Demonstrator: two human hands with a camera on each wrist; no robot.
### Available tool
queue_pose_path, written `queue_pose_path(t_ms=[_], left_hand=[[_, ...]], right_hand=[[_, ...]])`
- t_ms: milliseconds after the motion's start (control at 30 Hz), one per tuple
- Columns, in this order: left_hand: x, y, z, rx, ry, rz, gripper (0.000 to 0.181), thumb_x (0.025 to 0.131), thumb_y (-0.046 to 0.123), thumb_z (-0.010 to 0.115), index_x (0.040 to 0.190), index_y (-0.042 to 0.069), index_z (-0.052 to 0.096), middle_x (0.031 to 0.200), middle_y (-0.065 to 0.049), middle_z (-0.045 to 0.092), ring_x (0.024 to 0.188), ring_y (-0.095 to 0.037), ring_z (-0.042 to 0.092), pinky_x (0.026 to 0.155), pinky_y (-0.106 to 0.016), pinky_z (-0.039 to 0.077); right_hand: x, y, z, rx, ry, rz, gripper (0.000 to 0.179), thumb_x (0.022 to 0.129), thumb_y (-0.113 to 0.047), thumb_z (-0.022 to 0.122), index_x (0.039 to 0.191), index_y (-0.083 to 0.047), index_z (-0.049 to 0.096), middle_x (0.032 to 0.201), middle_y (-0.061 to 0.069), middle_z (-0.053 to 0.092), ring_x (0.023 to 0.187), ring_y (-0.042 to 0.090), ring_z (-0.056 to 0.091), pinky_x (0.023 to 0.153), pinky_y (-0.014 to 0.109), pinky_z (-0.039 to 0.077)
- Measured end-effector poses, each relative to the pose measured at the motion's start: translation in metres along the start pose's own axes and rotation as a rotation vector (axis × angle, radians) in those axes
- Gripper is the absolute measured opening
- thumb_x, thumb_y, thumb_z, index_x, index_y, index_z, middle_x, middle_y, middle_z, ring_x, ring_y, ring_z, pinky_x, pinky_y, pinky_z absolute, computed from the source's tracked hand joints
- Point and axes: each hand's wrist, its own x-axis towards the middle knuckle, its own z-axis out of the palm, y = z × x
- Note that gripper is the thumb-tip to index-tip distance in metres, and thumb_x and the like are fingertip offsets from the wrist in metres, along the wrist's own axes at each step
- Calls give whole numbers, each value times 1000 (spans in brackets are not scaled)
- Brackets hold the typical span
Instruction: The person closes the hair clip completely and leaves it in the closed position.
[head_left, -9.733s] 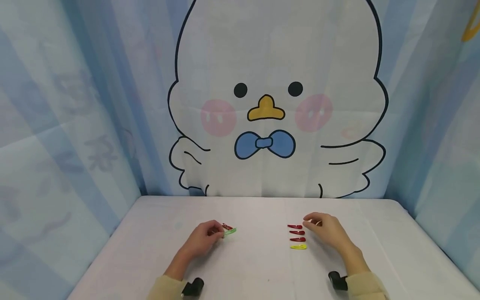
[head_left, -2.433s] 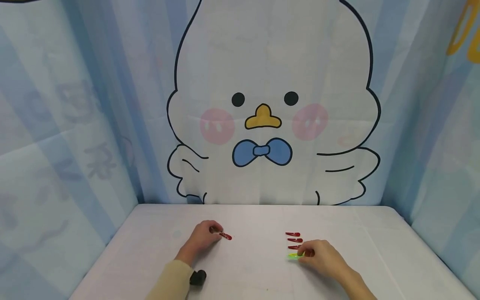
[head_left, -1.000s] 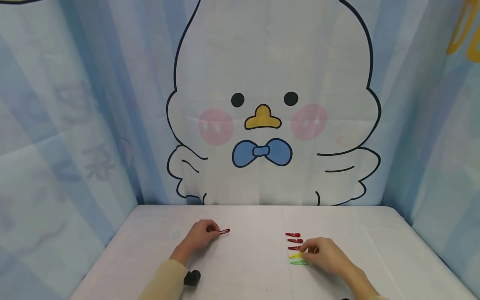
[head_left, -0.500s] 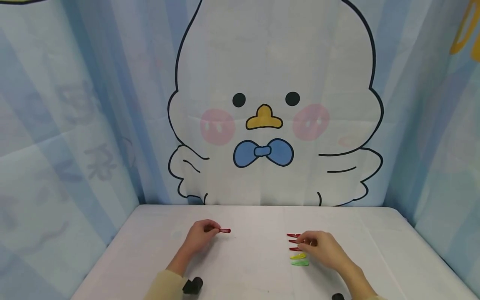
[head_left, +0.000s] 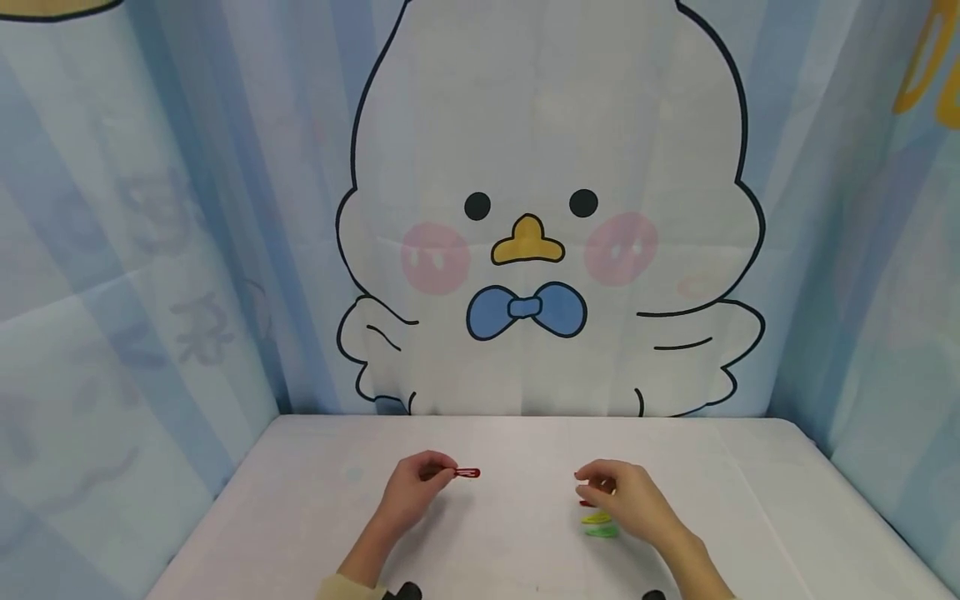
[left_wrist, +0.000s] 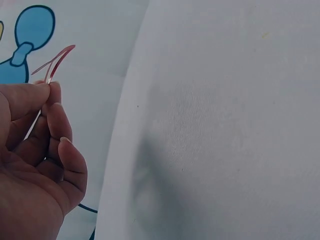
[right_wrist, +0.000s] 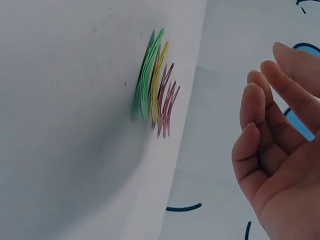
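Observation:
My left hand (head_left: 411, 493) pinches a red snap hair clip (head_left: 468, 472) between thumb and fingertips, raised off the table. In the left wrist view this clip (left_wrist: 64, 56) stands up from the fingertips with its two arms spread apart. On the right, my right hand (head_left: 630, 500) hovers over a column of hair clips, thumb and fingers apart and holding nothing. A green clip (head_left: 602, 532) lies nearest me, then a yellow clip (head_left: 597, 518), then red clips (right_wrist: 169, 107). The head view hides most of the red ones behind the right hand.
The clips and hands are over a white-covered table (head_left: 517, 550). Behind it hangs a curtain (head_left: 525, 367) printed with a cartoon duck, and striped blue curtains (head_left: 112, 333) close off both sides.
The green clip went from my left hand to the near end of the right column. Then the left hand lifted a red clip and shifted right, while the right hand moved up along the column.

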Motion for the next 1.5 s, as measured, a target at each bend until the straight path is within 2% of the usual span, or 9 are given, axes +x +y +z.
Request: queue_pose_path(t_ms=[233, 433, 767, 967, 1167, 1333, 1500], left_hand=[[-10, 5, 11, -52, -24, -17, 11, 95, 7, 68, 105, 3, 71, 96, -4, 67, 88, -21, 61, 78, -36, 52], [-16, 12, 20, -79, -14, -19, 11, 95, 10, 69, 104, 4, 71, 95, -3, 68, 89, -20, 61, 79, -36, 52], [-23, 17, 31, -146, -7, -42, 13, 95, 10, 70, 105, 2, 71, 95, -2, 68, 88, -20, 60, 79, -36, 52], [-28, 19, 35, -151, 1, -36, 10, 94, 9, 70, 102, 4, 71, 93, -2, 68, 88, -20, 60, 77, -36, 51], [-32, 22, 38, -172, -24, -34, 12, 95, 10, 70, 104, 2, 71, 93, -2, 69, 89, -19, 61, 79, -36, 52], [-37, 20, 42, -213, -48, -5, 12, 95, 8, 69, 104, 1, 70, 93, -3, 69, 89, -20, 62, 78, -33, 52], [-39, 19, 46, -216, -56, 35, 9, 95, 8, 69, 102, 3, 70, 91, -3, 69, 87, -20, 63, 74, -29, 50]], right_hand=[[1, -11, 11, 32, 26, 34, 17, 88, -12, 78, 103, -6, 73, 83, -5, 64, 75, 14, 56, 66, 27, 48], [2, -15, 20, 57, 62, -25, 18, 88, -13, 78, 104, -5, 73, 88, -6, 66, 76, 12, 57, 68, 26, 49], [2, -25, 36, 129, 123, -69, 19, 86, -12, 80, 103, -7, 73, 86, -7, 66, 72, 8, 56, 66, 25, 48], [1, -31, 46, 174, 106, -79, 21, 88, -17, 79, 105, -9, 72, 88, -7, 66, 74, 8, 57, 66, 26, 48], [1, -38, 56, 222, 89, -101, 20, 88, -19, 79, 105, -11, 71, 87, -7, 66, 76, 9, 59, 69, 25, 49], [-1, -42, 61, 235, 76, -134, 19, 88, -18, 79, 103, -10, 71, 86, -7, 67, 74, 9, 60, 69, 26, 50], [-4, -45, 65, 243, 42, -126, 18, 89, -18, 79, 101, -7, 71, 85, -6, 67, 73, 9, 60, 68, 26, 51]])
